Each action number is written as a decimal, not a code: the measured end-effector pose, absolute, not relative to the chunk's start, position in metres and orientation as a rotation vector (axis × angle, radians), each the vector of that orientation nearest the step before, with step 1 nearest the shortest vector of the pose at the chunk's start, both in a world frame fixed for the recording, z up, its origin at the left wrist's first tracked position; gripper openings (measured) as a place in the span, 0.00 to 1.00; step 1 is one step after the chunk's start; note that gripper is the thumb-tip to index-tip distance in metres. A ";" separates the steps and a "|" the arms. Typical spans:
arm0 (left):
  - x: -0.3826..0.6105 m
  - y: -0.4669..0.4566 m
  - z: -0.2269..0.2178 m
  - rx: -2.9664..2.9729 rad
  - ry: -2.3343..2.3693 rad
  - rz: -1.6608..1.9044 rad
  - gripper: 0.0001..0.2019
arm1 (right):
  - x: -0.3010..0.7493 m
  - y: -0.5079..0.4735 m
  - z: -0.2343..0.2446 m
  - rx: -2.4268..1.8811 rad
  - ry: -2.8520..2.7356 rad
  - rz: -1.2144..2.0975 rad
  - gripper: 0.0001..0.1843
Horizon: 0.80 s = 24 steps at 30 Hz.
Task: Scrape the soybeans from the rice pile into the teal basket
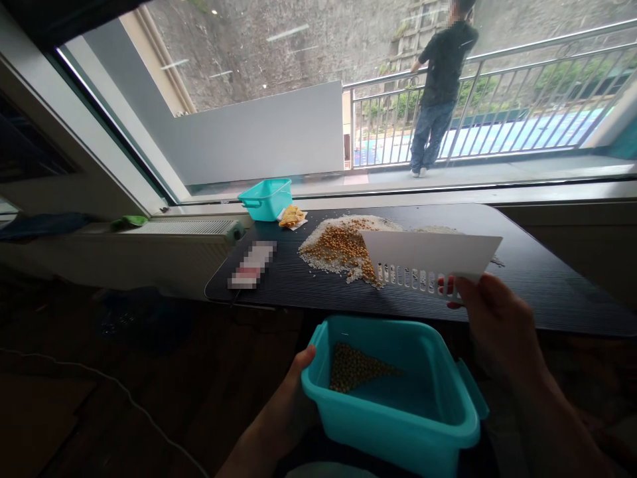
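My left hand (293, 392) grips the left side of a teal plastic bin (398, 418), its thumb on the rim and the other fingers hidden behind the wall. Soybean-like round grains (355, 367) lie in the bin's left corner. Between the thumb and fingers of my right hand (492, 309) is a white slotted plastic sheet (432, 251), held over the tabletop with its slots along the lower edge. Left of the sheet, a pile of golden-brown beans (343, 244) rests on and among white rice-like grains (318, 262).
On the dark table (288, 285) are a smaller teal basket (269, 200), a yellowish crumpled item (292, 216) on white paper and a blurred-out flat object (253, 264). A radiator (194, 229) stands at left. Beyond the window, a person (440, 86) stands at a railing (527, 99).
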State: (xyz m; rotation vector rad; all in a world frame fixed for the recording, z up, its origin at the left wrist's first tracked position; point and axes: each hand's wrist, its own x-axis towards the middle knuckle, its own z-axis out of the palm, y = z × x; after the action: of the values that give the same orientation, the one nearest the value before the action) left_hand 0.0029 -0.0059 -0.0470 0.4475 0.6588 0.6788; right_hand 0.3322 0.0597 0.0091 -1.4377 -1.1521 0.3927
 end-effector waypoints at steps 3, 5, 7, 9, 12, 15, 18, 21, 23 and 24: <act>0.003 -0.005 -0.049 0.444 0.634 0.692 0.42 | 0.333 0.062 0.006 -1.431 -1.138 0.374 0.22; 0.004 -0.005 -0.051 0.442 0.625 0.698 0.41 | 0.332 0.066 0.005 -1.417 -1.118 0.378 0.22; 0.004 -0.005 -0.052 0.438 0.613 0.698 0.41 | 0.330 0.069 0.004 -1.391 -1.100 0.410 0.22; 0.004 -0.005 -0.053 0.436 0.594 0.699 0.42 | 0.327 0.071 0.004 -1.361 -1.080 0.456 0.21; 0.005 -0.004 -0.050 0.437 0.584 0.693 0.42 | 0.326 0.071 0.005 -1.330 -1.028 0.510 0.20; 0.007 -0.003 -0.045 0.441 0.603 0.686 0.42 | 0.329 0.070 0.006 -1.327 -0.995 0.523 0.21; 0.009 -0.003 -0.040 0.445 0.604 0.692 0.41 | 0.333 0.068 0.007 -1.364 -0.981 0.530 0.23; 0.010 -0.003 -0.038 0.446 0.595 0.697 0.42 | 0.335 0.066 0.007 -1.406 -0.959 0.561 0.24; 0.012 -0.003 -0.038 0.446 0.594 0.699 0.42 | 0.335 0.065 0.006 -1.417 -0.965 0.603 0.24; 0.012 -0.003 -0.037 0.445 0.596 0.700 0.42 | 0.335 0.065 0.006 -1.411 -0.965 0.622 0.24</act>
State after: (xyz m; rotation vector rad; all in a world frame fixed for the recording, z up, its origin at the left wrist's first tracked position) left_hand 0.0123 -0.0032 -0.0374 0.4447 0.5955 0.7004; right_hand 0.3348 0.0646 0.0058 -1.4109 -0.9654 0.6218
